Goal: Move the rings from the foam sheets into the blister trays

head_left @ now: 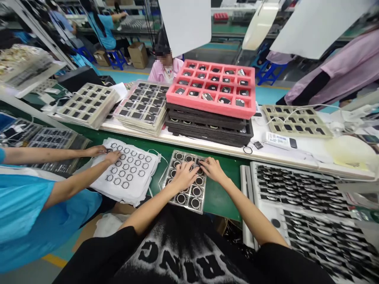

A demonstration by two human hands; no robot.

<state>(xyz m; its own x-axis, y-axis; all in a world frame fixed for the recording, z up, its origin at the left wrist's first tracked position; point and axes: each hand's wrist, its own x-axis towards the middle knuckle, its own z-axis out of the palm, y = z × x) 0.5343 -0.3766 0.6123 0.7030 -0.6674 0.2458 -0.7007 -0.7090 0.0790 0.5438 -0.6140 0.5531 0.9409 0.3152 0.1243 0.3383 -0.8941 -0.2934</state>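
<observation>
In front of me lies a clear plastic tray (191,202) holding several round black discs with pale rings, each in its own cell. My left hand (184,176) rests over the tray's middle, fingers bent and apart, its fingertips reaching toward the upper right cell. My right hand (213,169) comes in from the right edge, fingertips closed at a round black disc (200,162) in that corner. The fingers partly cover this disc, and several cells lie hidden beneath my left hand.
To the left, a co-worker's hands (111,154) handle rings on a white cloth-covered pad (142,193). A pink foam tray (174,98) sits on black foam trays (207,136) on the shelf ahead. Stacked trays (97,120) stand left of them. A white rack (266,205) of dark parts lies right.
</observation>
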